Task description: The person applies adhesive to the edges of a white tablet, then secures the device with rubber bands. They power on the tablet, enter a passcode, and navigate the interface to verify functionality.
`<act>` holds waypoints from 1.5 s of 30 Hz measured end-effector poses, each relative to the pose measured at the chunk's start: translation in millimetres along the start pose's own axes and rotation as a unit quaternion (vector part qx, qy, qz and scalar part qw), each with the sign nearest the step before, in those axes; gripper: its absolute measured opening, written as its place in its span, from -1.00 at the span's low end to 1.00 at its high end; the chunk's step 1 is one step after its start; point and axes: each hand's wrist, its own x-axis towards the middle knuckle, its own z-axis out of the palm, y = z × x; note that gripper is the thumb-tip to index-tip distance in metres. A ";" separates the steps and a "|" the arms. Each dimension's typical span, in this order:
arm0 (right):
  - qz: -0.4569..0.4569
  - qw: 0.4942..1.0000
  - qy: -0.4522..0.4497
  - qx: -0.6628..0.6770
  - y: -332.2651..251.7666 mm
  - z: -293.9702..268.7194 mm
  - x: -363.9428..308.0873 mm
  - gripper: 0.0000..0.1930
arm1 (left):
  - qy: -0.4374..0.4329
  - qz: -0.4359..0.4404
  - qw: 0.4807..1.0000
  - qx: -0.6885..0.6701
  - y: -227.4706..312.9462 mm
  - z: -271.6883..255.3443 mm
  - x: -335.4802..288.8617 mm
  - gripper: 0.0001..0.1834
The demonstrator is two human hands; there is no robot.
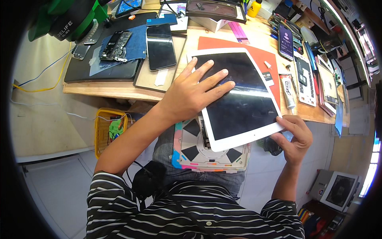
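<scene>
A white-framed tablet (238, 107) with a dark, reflective screen lies tilted across the table's front edge and juts out over my lap. My left hand (187, 93) rests on its left side, fingers spread flat over the glass. At the near right corner, my right hand (296, 137) pinches the frame between thumb and fingers. Below the tablet, on my thighs, is a pale case-like panel (187, 157) with a round middle, dark wedges and coloured edges; the tablet hides part of it. An orange-red mat (258, 53) shows beneath the tablet's far end.
To the left, a black phone (161, 47) and a circuit board (116, 46) lie near a green-and-black microscope (67, 20). A lit phone (285, 42), a glue tube (287, 92) and an opened device housing (305, 81) are on the right. A yellow basket (101, 137) stands below the table.
</scene>
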 end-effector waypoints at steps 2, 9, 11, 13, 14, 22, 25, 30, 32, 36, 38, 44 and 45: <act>-0.005 1.000 -0.002 -0.008 0.5 0.8 1.2 -0.53 | 0.000 0.008 1.000 0.000 -3.5 3.7 -3.2 -0.56; 0.003 1.000 -0.007 -0.002 -0.3 1.3 -0.5 -0.53 | -0.061 -0.024 0.997 -0.034 -3.1 -2.9 -4.5 -0.33; -0.003 1.000 -0.008 -0.003 2.3 2.2 -2.3 -0.54 | -0.093 -0.027 0.993 -0.069 -5.9 -12.0 -2.1 -0.29; -0.008 1.000 -0.006 -0.009 3.2 3.7 -3.2 -0.54 | -0.124 -0.025 0.986 -0.108 -10.7 -17.7 -4.4 -0.23; -0.010 1.000 -0.004 -0.014 3.5 4.3 -3.9 -0.54 | -0.138 -0.029 0.981 -0.130 -12.4 -22.0 -5.5 -0.20; -0.043 0.998 -0.007 -0.047 5.9 8.5 -8.6 -0.55 | -0.162 -0.107 0.964 -0.183 -28.4 -54.1 -12.9 -0.11; -0.047 0.998 -0.011 -0.049 8.6 11.3 -7.1 -0.55 | -0.155 -0.095 0.969 -0.170 -31.9 -55.3 -14.2 -0.17; -0.062 0.996 -0.009 -0.062 14.7 13.6 -10.1 -0.55 | -0.176 -0.093 0.957 -0.210 -23.0 -56.6 -17.4 -0.21; -0.069 0.995 -0.009 -0.066 16.9 14.1 -11.1 -0.55 | -0.175 -0.086 0.956 -0.220 -22.9 -55.5 -18.1 -0.22; -0.057 0.996 -0.006 -0.074 20.0 15.6 -14.1 -0.54 | -0.174 -0.091 0.955 -0.224 -23.3 -56.2 -17.8 -0.21; -0.050 0.995 -0.007 -0.084 21.8 15.8 -15.7 -0.54 | -0.176 -0.089 0.953 -0.228 -24.1 -56.6 -18.0 -0.21; -0.035 0.996 -0.004 -0.080 24.9 20.3 -18.3 -0.53 | -0.167 -0.095 0.955 -0.226 -26.6 -54.4 -15.1 -0.22; -0.032 0.996 -0.008 -0.079 25.1 20.4 -18.4 -0.53 | -0.168 -0.097 0.955 -0.223 -26.8 -53.3 -14.3 -0.24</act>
